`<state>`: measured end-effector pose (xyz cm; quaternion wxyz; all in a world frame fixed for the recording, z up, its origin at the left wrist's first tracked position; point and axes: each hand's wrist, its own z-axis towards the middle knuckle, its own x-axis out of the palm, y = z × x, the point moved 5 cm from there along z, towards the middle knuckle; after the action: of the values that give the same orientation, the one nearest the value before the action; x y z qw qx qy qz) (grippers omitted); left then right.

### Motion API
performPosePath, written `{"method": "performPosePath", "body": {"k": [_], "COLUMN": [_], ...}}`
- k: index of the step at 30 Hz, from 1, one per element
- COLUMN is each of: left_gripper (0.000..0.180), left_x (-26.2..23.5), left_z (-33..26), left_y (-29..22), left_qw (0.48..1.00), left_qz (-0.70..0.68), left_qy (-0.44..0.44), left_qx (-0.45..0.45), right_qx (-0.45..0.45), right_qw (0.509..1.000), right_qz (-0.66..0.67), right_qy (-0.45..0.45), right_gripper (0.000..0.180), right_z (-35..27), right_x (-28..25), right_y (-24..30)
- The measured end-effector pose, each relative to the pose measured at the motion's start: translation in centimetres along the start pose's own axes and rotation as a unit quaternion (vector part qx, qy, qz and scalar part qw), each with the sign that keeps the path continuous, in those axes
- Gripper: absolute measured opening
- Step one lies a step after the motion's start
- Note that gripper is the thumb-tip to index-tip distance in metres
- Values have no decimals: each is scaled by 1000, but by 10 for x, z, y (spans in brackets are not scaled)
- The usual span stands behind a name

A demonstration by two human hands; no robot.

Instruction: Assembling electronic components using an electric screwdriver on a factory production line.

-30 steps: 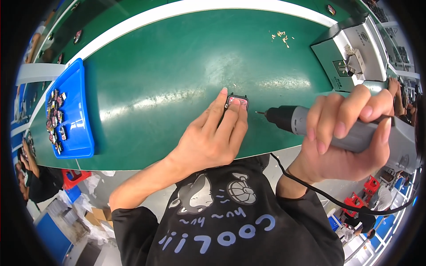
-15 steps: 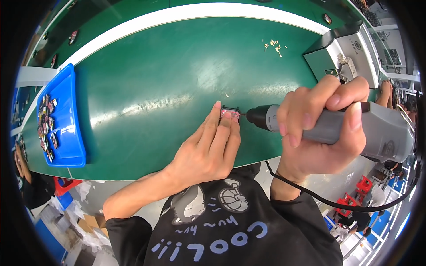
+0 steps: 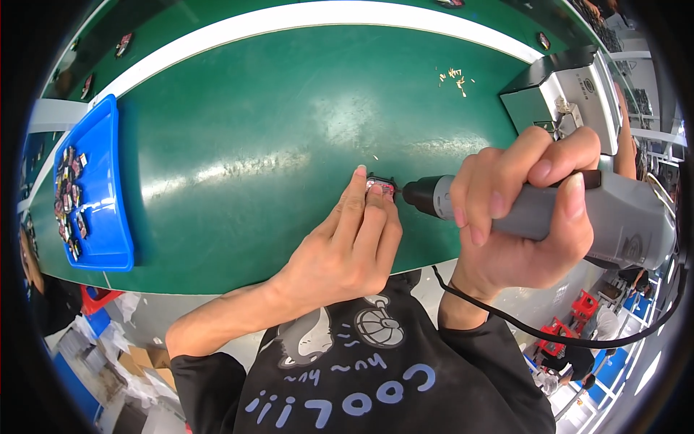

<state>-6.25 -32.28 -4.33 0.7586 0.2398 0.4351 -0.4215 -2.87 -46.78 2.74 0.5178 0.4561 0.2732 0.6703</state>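
Observation:
My left hand (image 3: 345,242) presses its fingers down on a small black-framed part (image 3: 380,186) with a red and pale inside, holding it against the green table. Most of that part is hidden under the fingertips. Wrapped around a grey electric screwdriver (image 3: 531,210), my right hand (image 3: 528,192) keeps the tool nearly level. Its black nose points left at the part's right side, with the thin bit at or very close to the edge; actual contact cannot be made out.
At the left lies a blue tray (image 3: 121,217) with several small parts (image 3: 70,199). A black-and-white box-shaped machine (image 3: 571,94) stands at the right rear. Small brass-coloured pieces (image 3: 457,78) are scattered near it. A black cable (image 3: 535,334) loops below the screwdriver.
The view has shifted slightly. Both hands keep their grips, and the screwdriver's nose stays beside the part.

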Motion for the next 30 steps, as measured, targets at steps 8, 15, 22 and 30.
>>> {"method": "performPosePath", "body": {"k": [8, 15, 22, 30], "left_gripper": [9, 5, 10, 22], "left_x": [1, -6, -12, 4], "left_z": [0, 5, 9, 99], "left_y": [-2, 3, 12, 84], "left_qw": [1000, 993, 989, 991], "left_qz": [5, -16, -72, -112], "left_qy": [7, -11, -14, -3], "left_qx": [-11, -113, -127, -73], "right_qx": [32, 45, -63, -183], "right_qw": [999, 998, 997, 964], "right_qz": [37, 50, 36, -142], "right_qy": [-20, 6, 34, -131], "right_gripper": [17, 18, 28, 30], "right_z": [0, -3, 7, 50], "right_x": [1, -3, -29, -143], "right_y": [-13, -15, 39, 142]}}
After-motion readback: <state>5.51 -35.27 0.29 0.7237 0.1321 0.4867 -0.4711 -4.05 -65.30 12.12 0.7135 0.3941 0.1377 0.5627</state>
